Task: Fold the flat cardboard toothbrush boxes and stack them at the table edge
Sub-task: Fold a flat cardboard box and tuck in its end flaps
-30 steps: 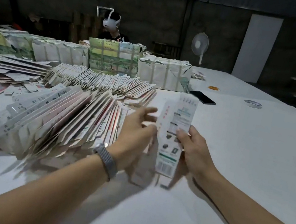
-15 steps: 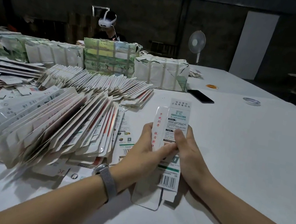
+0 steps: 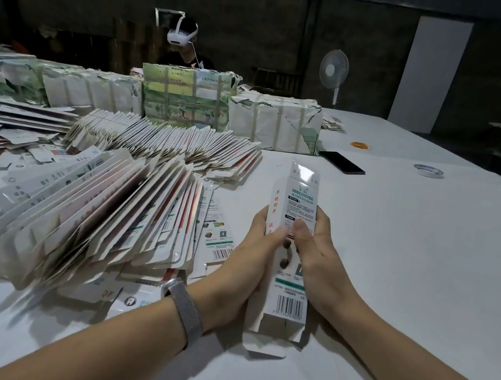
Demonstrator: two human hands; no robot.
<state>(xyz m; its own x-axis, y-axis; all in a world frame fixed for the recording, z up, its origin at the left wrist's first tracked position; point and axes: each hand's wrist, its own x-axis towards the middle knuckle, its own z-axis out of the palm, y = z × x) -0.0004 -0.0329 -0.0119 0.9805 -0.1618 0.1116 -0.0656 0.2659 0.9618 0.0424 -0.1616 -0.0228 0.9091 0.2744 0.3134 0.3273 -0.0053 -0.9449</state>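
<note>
A long white toothbrush box [image 3: 302, 198] with green print and a barcode stands nearly upright over the white table [image 3: 428, 257], partly opened into a tube, its bottom flaps hanging open. My left hand [image 3: 252, 255] grips its left side, thumb across the front. My right hand [image 3: 314, 252] grips the right side, thumb pressed on the front panel. A fanned row of flat boxes [image 3: 100, 215] leans to the left of my hands.
A second fanned row of flat boxes [image 3: 168, 144] lies farther back, with strapped bundles [image 3: 272, 124] behind it. A black phone [image 3: 341, 162], a tape roll [image 3: 428, 170] and a fan [image 3: 333, 70] are at the back right. A person with a headset [image 3: 181, 37] sits across.
The box has come toward me and gone from flat to a partly opened tube. Both hands have closed in around its middle, thumbs on the front.
</note>
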